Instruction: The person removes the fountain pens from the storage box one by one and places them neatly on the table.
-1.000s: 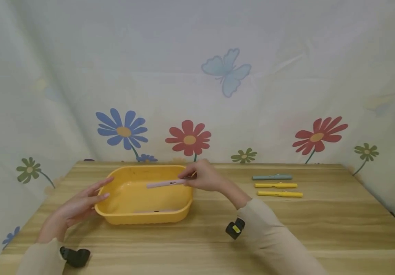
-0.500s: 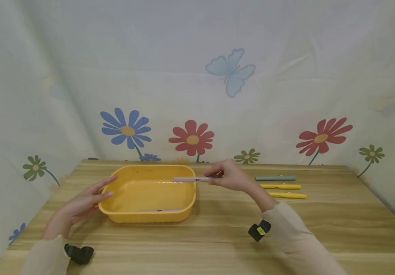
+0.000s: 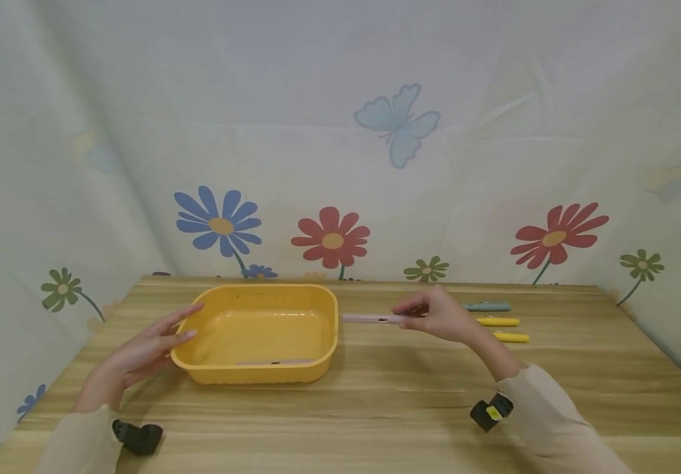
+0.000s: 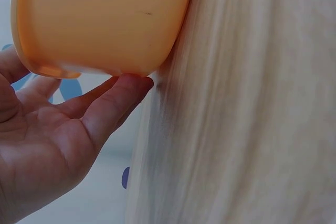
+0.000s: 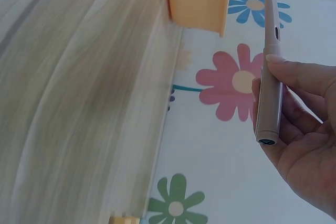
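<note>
My right hand (image 3: 442, 316) pinches a pale lilac capped pen (image 3: 370, 318) between thumb and fingers, its far end pointing left just outside the right wall of a yellow plastic basin (image 3: 257, 376). The right wrist view shows the pen's length (image 5: 271, 85) held above table level. At the basin's left end, my left hand (image 3: 141, 352) grips the rim; fingers (image 4: 113, 103) touch the outer wall in the left wrist view. A second pale pen (image 3: 275, 363) lies inside the basin along its near side, partly hidden by the rim.
Right of the basin, a teal pen (image 3: 491, 307) and two yellow pens (image 3: 503, 322) lie in a row, partly hidden behind my right hand and forearm. They rest on a wooden table (image 3: 293, 428). A flower-printed curtain (image 3: 471, 184) rises behind the table's back edge.
My right hand has carried the lilac pen rightward from over the basin to outside it, and slightly lower. My left hand keeps its place on the basin.
</note>
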### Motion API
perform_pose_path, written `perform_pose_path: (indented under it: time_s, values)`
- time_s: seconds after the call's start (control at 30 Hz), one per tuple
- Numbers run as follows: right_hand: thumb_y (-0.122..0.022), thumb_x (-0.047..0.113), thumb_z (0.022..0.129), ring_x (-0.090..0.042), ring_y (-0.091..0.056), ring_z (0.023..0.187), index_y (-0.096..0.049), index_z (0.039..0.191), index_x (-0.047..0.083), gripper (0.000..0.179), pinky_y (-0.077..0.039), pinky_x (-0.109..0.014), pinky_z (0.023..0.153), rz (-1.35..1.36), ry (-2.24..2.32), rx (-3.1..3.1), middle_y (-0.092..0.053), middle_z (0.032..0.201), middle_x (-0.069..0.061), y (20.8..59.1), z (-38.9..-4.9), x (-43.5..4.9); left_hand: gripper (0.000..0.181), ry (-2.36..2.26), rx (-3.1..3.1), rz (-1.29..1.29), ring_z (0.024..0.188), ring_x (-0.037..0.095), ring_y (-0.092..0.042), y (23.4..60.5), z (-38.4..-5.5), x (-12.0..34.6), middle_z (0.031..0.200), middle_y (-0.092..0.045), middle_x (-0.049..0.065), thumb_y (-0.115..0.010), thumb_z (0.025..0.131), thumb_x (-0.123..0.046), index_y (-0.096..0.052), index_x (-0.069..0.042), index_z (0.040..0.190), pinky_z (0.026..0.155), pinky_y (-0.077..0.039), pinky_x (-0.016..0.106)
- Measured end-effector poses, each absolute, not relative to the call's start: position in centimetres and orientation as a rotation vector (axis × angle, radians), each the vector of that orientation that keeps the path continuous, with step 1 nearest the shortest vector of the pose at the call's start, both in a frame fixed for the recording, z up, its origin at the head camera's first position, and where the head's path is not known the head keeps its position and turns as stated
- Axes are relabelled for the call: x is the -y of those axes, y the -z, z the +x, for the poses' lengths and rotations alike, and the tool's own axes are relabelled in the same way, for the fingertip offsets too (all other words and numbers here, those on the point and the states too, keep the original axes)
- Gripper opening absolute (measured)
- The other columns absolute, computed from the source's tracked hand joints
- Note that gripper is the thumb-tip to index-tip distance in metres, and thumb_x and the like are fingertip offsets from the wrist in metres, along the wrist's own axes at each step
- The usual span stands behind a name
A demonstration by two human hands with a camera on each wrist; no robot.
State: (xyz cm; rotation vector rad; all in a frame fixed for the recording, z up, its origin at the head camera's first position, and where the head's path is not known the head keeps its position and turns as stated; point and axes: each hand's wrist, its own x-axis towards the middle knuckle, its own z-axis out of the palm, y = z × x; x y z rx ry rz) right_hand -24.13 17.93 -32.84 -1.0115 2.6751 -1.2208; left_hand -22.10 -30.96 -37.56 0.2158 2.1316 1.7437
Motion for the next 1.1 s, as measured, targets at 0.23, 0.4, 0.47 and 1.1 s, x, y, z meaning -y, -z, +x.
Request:
perform_pose_path:
  time_s: [0.23,0.4,0.47,1.1]
  values:
    - [-0.068,0.002,0.079,-0.017,-0.063,0.079,-0.067,0.098,-0.007,0.021,-0.052,-0.023,0.066,-0.971,1.204,-2.711,-0.068,0.092,-0.015,33.3,-23.7,-20.2,0.065,-1.761,-2.12,0.215,0.118,0.027,-0.039,37.4,-22.1,30.8,0.149,0.013,0.022,-0.049,0.095,-0.021,-0.011,-0.018,0.147,0.085,-0.049,0.036]
    - [-0.068,0.001,0.079,-0.013,-0.063,0.077,-0.067,0.098,-0.007,0.021,-0.052,-0.023,0.064,-0.96,1.191,-2.728,-0.068,0.091,-0.014,33.7,-23.4,-21.9,0.065,-1.753,-2.128,0.211,0.118,0.029,-0.039,37.5,-22.1,30.7,0.149,0.014,0.022,-0.049,0.095,-0.021,-0.011,-0.017,0.147,0.084,-0.049,0.037]
    - [-0.068,0.001,0.079,-0.011,-0.063,0.076,-0.067,0.098,-0.007,0.021,-0.052,-0.022,0.063,-0.952,1.192,-2.733,-0.068,0.091,-0.014,33.8,-23.2,-22.6,0.065,-1.752,-2.127,0.211,0.119,0.029,-0.038,37.5,-22.1,30.7,0.149,0.014,0.022,-0.049,0.095,-0.021,-0.01,-0.017,0.147,0.084,-0.049,0.037]
    - [-0.07,0.004,0.077,-0.004,-0.058,0.071,-0.069,0.093,-0.004,0.018,-0.05,-0.021,0.059,-0.887,1.057,-2.87,-0.068,0.087,-0.012,34.6,-21.7,-28.5,0.064,-1.745,-2.142,0.22,0.116,0.025,-0.041,37.6,-22.1,30.9,0.148,0.013,0.023,-0.049,0.095,-0.022,-0.012,-0.018,0.147,0.084,-0.049,0.035]
